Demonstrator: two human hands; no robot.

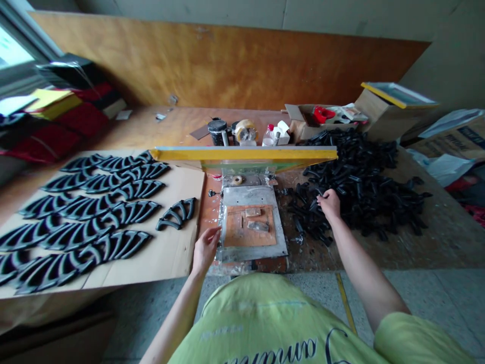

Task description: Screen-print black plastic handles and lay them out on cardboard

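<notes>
My right hand [330,205] is at the near left side of a big heap of loose black curved pieces [364,187]. Its fingertips are pinched together on one black curved piece [319,197], mostly lost against the dark heap. Beside the left edge of a metal base plate [250,194] hovers my left hand [205,248], fingers curled together with nothing visible in them. On the plate lies an orange-brown sheet [233,235] with small blocks [258,226] on it. A yellow-edged screen frame [242,153] stands raised behind the plate.
Black pieces [117,246] lie in fanned rows on cardboard [178,255] at left, with a short separate group [176,213] nearer the plate. Behind the frame stand a dark jar [217,132], tape rolls [246,132] and a red-capped bottle [269,135]. An open box [303,121] stands behind the heap.
</notes>
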